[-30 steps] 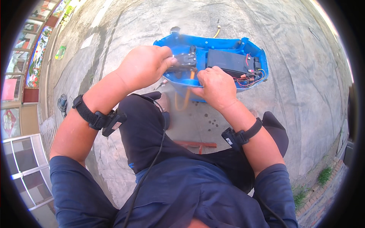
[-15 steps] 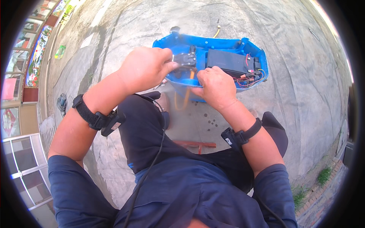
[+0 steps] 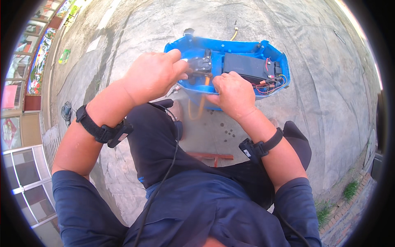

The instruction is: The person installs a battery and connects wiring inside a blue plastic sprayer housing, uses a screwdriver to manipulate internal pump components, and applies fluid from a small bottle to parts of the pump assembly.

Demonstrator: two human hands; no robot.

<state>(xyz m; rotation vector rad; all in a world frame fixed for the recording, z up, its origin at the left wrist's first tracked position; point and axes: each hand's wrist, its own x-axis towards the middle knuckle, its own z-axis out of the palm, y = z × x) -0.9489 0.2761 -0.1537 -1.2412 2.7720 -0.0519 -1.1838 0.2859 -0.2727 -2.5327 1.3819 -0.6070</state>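
An opened blue plastic housing (image 3: 242, 47) lies in front of me, its hollow side facing up. Inside it sit a black battery block (image 3: 245, 67) on the right and a black pump-like part (image 3: 200, 65) with screws on the left. From the black part an orange-yellow tube (image 3: 200, 108) loops over the near rim. My left hand (image 3: 154, 76) is closed beside the black part, fingers pinched; what they hold is hidden. My right hand (image 3: 235, 94) grips the housing's near rim, thumb outside and fingers inside. Red and yellow wires (image 3: 267, 85) bunch at the battery's right end.
Below the housing, a reddish-brown metal bar (image 3: 212, 157) lies between my legs. A corded tool (image 3: 66, 113) rests on the ground at far left. A thin cable (image 3: 166, 175) runs over my lap. White-framed windows (image 3: 29, 173) stand at left, and a brick edging (image 3: 349, 208) at lower right.
My left hand has shifted slightly left, away from the black part, and its fingers have turned a little. My right hand and the housing stay nearly where they were.
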